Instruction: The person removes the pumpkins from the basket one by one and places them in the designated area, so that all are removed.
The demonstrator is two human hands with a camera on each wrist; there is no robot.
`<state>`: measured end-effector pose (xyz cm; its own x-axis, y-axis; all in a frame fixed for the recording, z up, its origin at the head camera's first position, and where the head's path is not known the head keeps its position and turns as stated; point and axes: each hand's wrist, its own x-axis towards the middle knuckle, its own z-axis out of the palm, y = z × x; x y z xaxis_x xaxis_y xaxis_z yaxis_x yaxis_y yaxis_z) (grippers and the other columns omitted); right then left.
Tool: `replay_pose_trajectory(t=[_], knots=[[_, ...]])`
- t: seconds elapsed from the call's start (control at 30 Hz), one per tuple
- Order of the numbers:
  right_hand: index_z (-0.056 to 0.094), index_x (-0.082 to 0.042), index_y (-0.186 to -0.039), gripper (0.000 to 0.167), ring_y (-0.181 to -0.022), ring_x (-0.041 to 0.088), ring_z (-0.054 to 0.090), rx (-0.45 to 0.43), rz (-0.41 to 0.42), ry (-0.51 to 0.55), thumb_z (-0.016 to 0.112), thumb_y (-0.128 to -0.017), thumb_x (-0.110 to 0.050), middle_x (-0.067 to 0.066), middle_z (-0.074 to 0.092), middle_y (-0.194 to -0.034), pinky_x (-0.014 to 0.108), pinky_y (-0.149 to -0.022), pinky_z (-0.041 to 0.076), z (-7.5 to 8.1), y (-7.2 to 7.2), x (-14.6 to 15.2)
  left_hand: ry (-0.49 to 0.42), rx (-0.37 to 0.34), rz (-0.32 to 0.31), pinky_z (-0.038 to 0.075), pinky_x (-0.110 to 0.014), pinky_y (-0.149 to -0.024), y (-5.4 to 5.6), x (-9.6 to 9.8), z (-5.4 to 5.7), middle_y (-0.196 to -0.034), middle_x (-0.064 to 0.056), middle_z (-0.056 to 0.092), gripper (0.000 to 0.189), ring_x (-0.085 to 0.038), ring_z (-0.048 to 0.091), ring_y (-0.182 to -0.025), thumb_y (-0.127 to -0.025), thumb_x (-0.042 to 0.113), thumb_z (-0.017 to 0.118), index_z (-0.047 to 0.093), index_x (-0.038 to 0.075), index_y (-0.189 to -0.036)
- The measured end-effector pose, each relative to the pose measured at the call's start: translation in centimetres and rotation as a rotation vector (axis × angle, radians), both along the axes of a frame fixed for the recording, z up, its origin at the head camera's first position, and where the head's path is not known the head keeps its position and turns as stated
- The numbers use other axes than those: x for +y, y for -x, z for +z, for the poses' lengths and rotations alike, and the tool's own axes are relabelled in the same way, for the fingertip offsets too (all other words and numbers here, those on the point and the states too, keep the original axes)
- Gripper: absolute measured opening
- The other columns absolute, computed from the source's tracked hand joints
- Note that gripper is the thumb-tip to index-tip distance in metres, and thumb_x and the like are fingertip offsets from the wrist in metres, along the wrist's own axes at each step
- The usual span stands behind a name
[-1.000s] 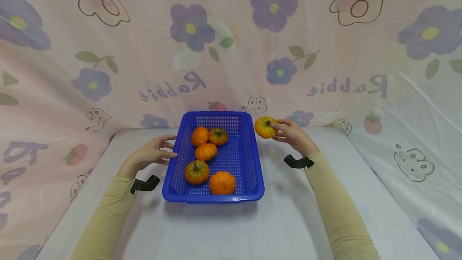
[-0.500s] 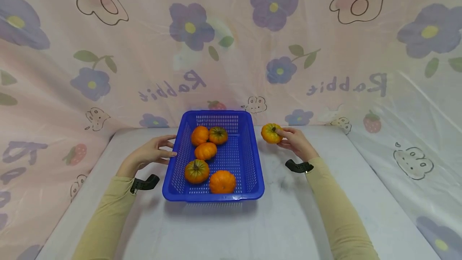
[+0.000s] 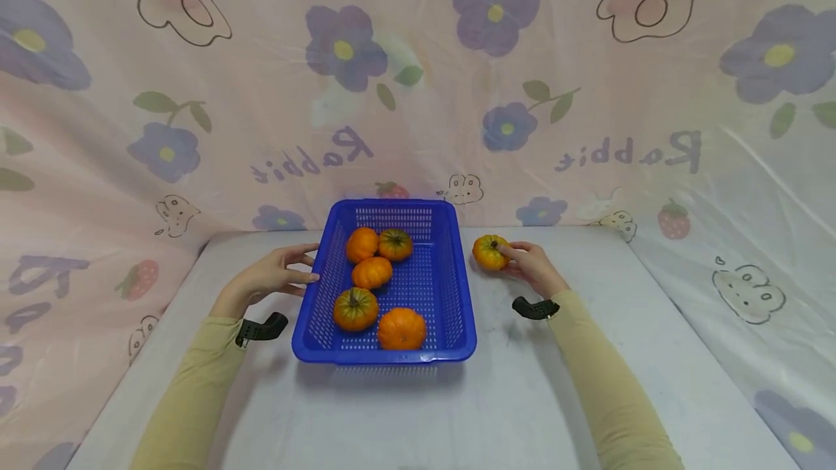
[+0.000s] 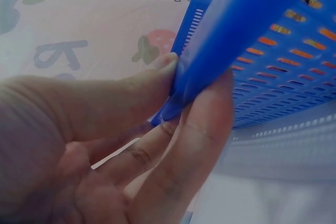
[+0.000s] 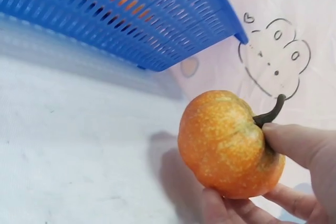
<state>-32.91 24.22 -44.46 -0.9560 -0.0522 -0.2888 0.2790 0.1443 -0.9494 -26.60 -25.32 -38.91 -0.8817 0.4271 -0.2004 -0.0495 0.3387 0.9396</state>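
Observation:
A blue plastic basket with slotted walls stands in the middle of the table, with several small orange and greenish pumpkins inside, among them a bright orange pumpkin at its near end. My left hand pinches the basket's left rim; the left wrist view shows thumb and fingers on either side of the rim. To the right of the basket, my right hand holds a yellow-orange pumpkin with a dark curved stem. The thumb lies by the stem and the fingers are underneath.
A white cloth covers the table. Behind it hangs a pale pink curtain printed with flowers and rabbits, which also runs down both sides. The right wrist view shows the basket's slotted outer wall close to the held pumpkin.
My right hand has moved down and slightly right, away from the basket's far right corner, with the yellow-orange pumpkin. The left hand stays at the basket's rim, and the basket has hardly moved.

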Motion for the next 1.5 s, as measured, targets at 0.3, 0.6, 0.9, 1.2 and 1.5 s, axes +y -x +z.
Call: replay_pose_trajectory(t=[0.3, 0.6, 0.9, 1.2, 1.5], knots=[[0.029, 0.010, -0.141, 0.063, -0.093, 0.019, 0.061, 0.008, -0.033, 0.033, 0.058, -0.097, -0.025, 0.029, 0.037, -0.138, 0.042, -0.098, 0.044, -0.6, 0.1, -0.3, 0.012, 0.010, 0.001, 0.055, -0.044, -0.080, 0.4, 0.0, 0.1, -0.126, -0.029, 0.043, 0.075, -0.029, 0.063, -0.095, -0.092, 0.007, 0.064, 0.019, 0.004, -0.152], [0.029, 0.007, -0.142, 0.067, -0.083, 0.011, 0.063, 0.020, -0.093, 0.046, 0.058, -0.096, -0.031, 0.026, 0.039, -0.137, 0.038, -0.097, 0.045, -0.5, 0.3, -0.3, 0.007, 0.000, 0.024, 0.055, -0.044, -0.080, 0.8, 0.3, 0.2, -0.120, -0.025, 0.047, 0.075, -0.028, 0.063, -0.094, -0.092, 0.007, 0.064, 0.020, 0.007, -0.152], [0.039, 0.006, -0.139, 0.062, -0.076, 0.010, 0.064, 0.025, -0.119, 0.016, 0.059, -0.095, -0.034, 0.022, 0.043, -0.132, 0.035, -0.091, 0.050, -0.6, 0.5, -0.4, -0.001, -0.007, 0.034, 0.055, -0.044, -0.081, 0.7, 0.4, 0.3, -0.116, -0.025, 0.049, 0.074, -0.028, 0.063, -0.092, -0.092, 0.005, 0.063, 0.019, 0.006, -0.152], [0.040, 0.008, -0.138, 0.056, -0.087, 0.014, 0.062, 0.030, -0.105, 0.035, 0.054, -0.099, -0.029, 0.024, 0.040, -0.137, 0.038, -0.096, 0.046, -0.9, -0.2, -0.4, 0.000, -0.021, 0.040, 0.055, -0.044, -0.081, 0.3, 0.1, -0.1, -0.116, -0.025, 0.050, 0.075, -0.027, 0.064, -0.092, -0.092, 0.005, 0.063, 0.019, 0.006, -0.152], [0.032, 0.007, -0.144, 0.055, -0.114, 0.033, 0.054, 0.009, -0.108, 0.053, 0.045, -0.102, -0.026, 0.028, 0.040, -0.137, 0.041, -0.099, 0.043, -0.5, -0.8, 0.7, 0.005, -0.014, 0.031, 0.055, -0.044, -0.080, 0.3, 0.1, -0.3, -0.115, -0.026, 0.051, 0.075, -0.027, 0.064, -0.092, -0.092, 0.006, 0.064, 0.019, 0.005, -0.152]])
